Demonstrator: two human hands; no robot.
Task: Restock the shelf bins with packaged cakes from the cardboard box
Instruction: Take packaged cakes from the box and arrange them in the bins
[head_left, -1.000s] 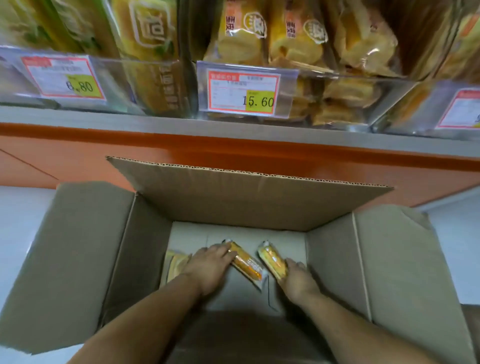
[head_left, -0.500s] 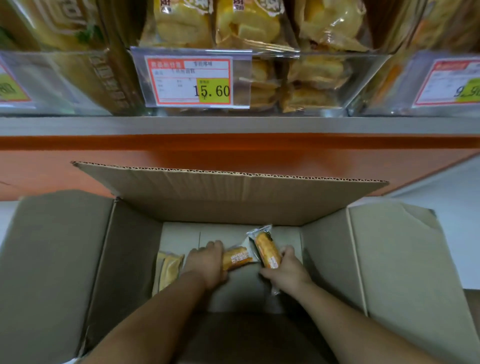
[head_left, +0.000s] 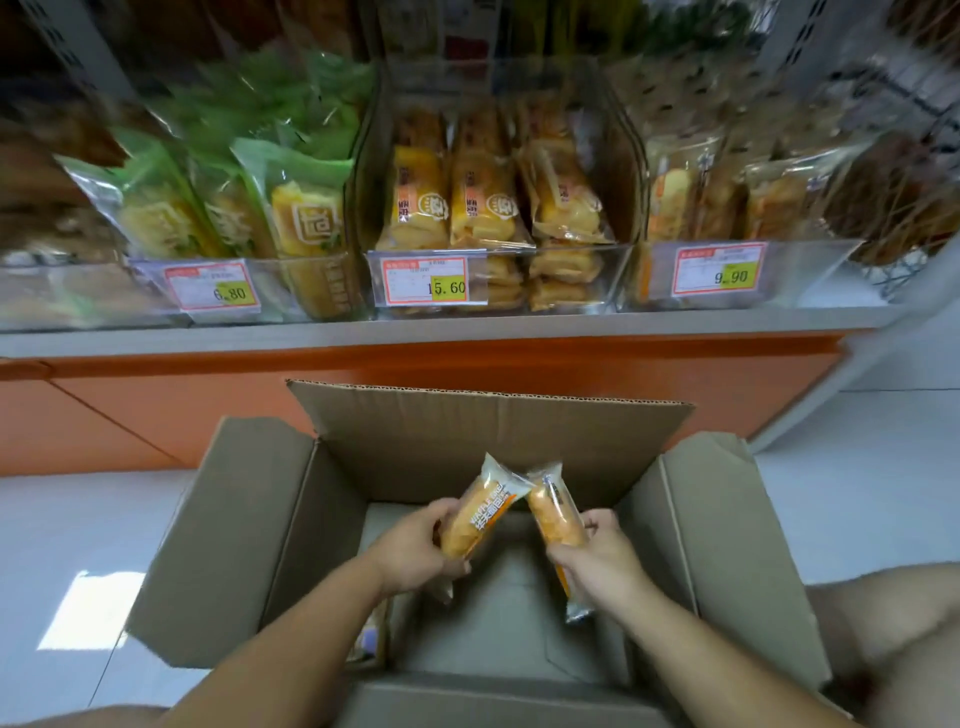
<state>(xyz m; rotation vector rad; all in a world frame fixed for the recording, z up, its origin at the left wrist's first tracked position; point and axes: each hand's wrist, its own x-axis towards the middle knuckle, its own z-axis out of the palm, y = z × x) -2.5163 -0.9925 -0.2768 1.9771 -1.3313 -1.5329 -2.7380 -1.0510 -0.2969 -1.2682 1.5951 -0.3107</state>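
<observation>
An open cardboard box (head_left: 727, 530) stands on the floor below the shelf. My left hand (head_left: 413, 553) grips one packaged cake (head_left: 480, 517) with an orange wrapper, held above the box opening. My right hand (head_left: 597, 558) grips a second packaged cake (head_left: 553, 512), tilted so the two top ends nearly touch. On the shelf above, the middle clear bin (head_left: 582, 270), tagged 15.60, holds several orange-wrapped cakes (head_left: 483, 208) standing upright.
A left bin (head_left: 270, 283) tagged 6.80 holds green-wrapped cakes; a right bin (head_left: 800, 270) tagged 9.90 holds other packs. The grey shelf edge (head_left: 415, 327) and orange base panel (head_left: 208, 410) sit behind the box. White floor tiles lie on both sides. My knee (head_left: 893, 639) is at right.
Both hands have risen from the box bottom, each lifting a cake up above the opening. The view has tilted up, showing more of the shelf bins.
</observation>
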